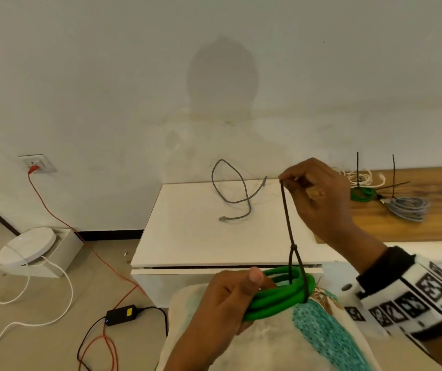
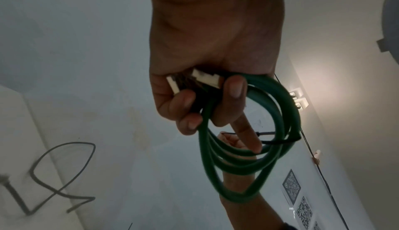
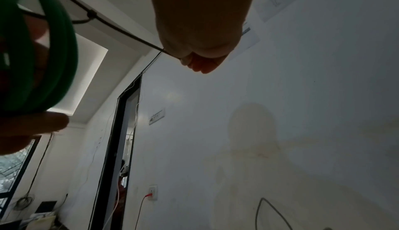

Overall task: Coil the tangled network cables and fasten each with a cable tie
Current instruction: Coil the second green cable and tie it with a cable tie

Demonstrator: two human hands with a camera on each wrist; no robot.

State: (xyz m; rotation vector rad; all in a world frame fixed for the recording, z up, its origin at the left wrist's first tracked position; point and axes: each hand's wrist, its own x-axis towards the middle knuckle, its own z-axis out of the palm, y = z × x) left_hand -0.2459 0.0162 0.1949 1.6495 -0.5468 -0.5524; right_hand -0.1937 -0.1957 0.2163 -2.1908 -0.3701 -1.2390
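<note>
The left hand grips the coiled green cable, fingers curled around its loops and 2 plugs. Above it, the right hand pinches the black cable tie tail, its loop encircling the coil.

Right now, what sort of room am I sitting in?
Probably a lived-in home room: a white table against a bare plastered wall, a wall socket, and a round white device on the floor.
</note>
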